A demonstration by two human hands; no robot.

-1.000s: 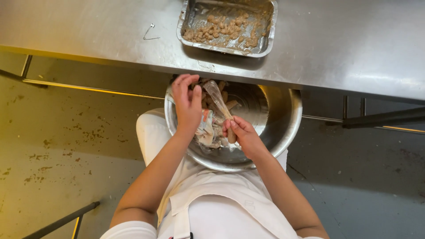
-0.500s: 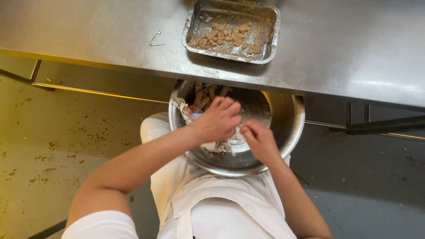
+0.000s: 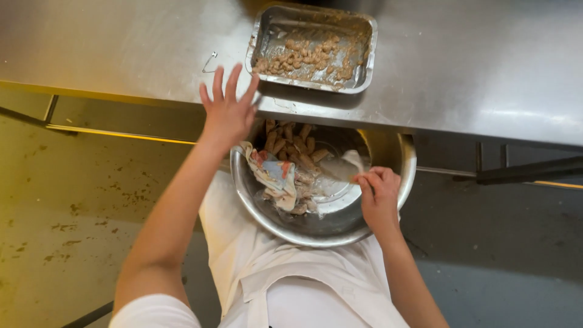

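The person's left hand [image 3: 228, 112] is raised above the near edge of the steel table [image 3: 461, 67], its fingers [image 3: 217, 85] spread wide apart and holding nothing. It hovers just beside the near left corner of a rectangular metal tray [image 3: 364, 58] that sits on the table with small brown pieces scattered over its floor. The right hand [image 3: 379, 197] is over the right side of a round metal bowl [image 3: 398, 188], which rests on the person's lap below the table edge. Its fingers are closed together on the handle end of a pale spatula [image 3: 340, 169] whose blade lies inside the bowl. The bowl holds brown pieces at its far side, and a stained cloth [image 3: 273, 176] is draped over its left rim.
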